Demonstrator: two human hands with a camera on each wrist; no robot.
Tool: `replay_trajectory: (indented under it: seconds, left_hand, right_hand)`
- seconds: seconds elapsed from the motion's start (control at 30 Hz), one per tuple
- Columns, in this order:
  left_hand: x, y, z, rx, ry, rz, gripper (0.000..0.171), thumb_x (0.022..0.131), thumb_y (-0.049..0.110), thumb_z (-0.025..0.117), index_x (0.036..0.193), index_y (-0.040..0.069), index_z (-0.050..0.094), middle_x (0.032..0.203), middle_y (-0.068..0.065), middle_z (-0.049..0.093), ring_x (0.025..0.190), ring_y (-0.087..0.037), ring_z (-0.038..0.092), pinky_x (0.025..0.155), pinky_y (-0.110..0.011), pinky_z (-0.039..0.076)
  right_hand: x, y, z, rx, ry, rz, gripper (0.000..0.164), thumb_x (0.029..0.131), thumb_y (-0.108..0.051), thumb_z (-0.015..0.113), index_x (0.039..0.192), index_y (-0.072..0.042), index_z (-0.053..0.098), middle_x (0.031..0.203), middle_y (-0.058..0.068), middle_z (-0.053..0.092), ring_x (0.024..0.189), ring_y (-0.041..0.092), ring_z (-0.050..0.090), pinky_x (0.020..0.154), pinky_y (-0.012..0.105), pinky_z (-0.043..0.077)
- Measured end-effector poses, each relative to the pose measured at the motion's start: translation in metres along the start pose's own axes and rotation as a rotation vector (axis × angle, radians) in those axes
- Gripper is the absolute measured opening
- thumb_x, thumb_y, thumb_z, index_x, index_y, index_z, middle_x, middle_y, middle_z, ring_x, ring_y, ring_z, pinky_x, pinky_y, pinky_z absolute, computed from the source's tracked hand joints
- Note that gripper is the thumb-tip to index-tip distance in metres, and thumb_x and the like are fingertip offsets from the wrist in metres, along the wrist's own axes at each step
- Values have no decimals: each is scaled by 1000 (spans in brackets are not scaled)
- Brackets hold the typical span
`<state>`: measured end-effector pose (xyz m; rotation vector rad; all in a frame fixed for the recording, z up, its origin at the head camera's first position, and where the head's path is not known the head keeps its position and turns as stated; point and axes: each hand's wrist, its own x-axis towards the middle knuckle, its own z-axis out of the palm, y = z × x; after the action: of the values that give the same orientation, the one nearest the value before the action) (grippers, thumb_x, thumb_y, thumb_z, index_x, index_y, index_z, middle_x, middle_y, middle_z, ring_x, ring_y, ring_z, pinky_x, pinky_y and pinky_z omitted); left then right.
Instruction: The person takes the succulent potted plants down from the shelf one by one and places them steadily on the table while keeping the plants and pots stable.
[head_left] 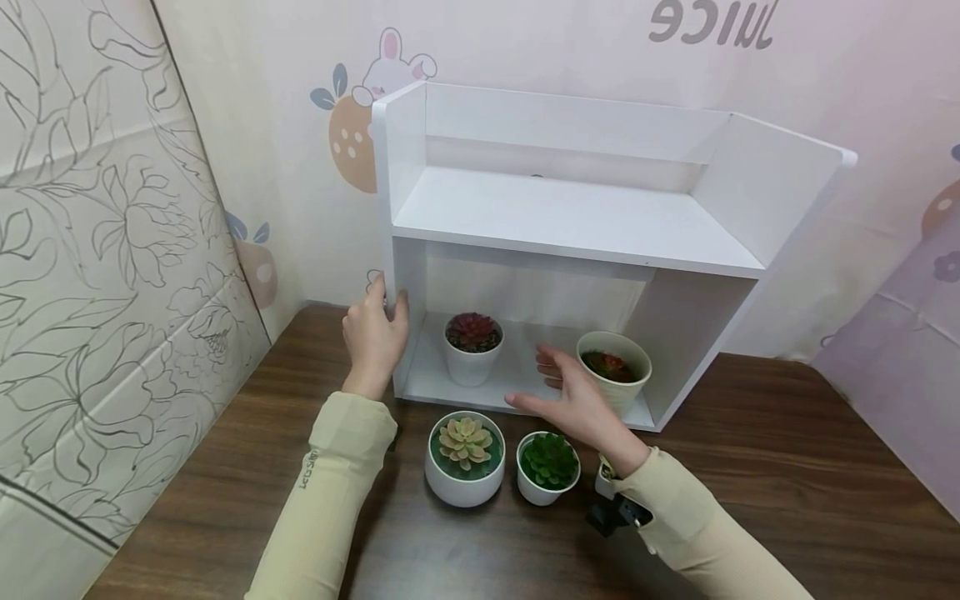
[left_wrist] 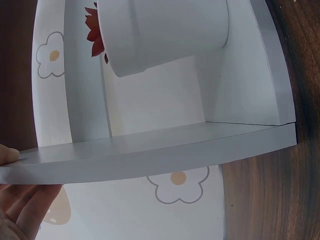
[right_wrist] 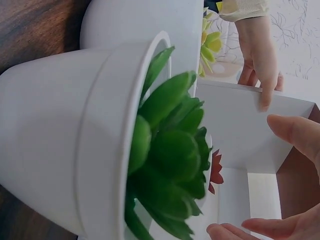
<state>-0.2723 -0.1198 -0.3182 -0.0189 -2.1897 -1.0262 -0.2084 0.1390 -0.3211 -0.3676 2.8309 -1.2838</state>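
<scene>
My left hand (head_left: pixel 375 337) holds the left side panel of a white two-tier shelf (head_left: pixel 577 218). In the left wrist view its thumb lies on the inner face and its fingers (left_wrist: pixel 34 207) are behind the panel's edge. My right hand (head_left: pixel 581 400) is spread with nothing in it, in front of the lower tier beside a cream pot (head_left: pixel 617 392) with a reddish succulent. To its left on that tier stands a white pot (head_left: pixel 471 367) with a dark red succulent. A green succulent (right_wrist: pixel 172 145) in a small white pot (right_wrist: pixel 60 135) fills much of the right wrist view.
On the brown wooden table (head_left: pixel 247 467), in front of the shelf, a round white pot (head_left: pixel 465 492) with a pale yellow succulent stands left of the green one. A printed curtain (head_left: pixel 570 42) hangs behind, and a flower-patterned panel (head_left: pixel 112 250) rises on the left.
</scene>
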Motion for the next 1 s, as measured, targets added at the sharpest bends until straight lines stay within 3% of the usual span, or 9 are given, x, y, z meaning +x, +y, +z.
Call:
replay_trajectory:
  seconds: [1.0]
  left_hand:
    - [0, 0, -1, 0, -11, -10, 39, 96, 19, 57, 127, -6, 55, 110, -29, 66, 93, -42, 68, 77, -51, 54]
  right_hand:
    - [17, -5, 7, 17, -43, 58, 90, 81, -35, 75, 148, -1, 26, 145, 25, 40, 129, 43, 45, 103, 50, 41]
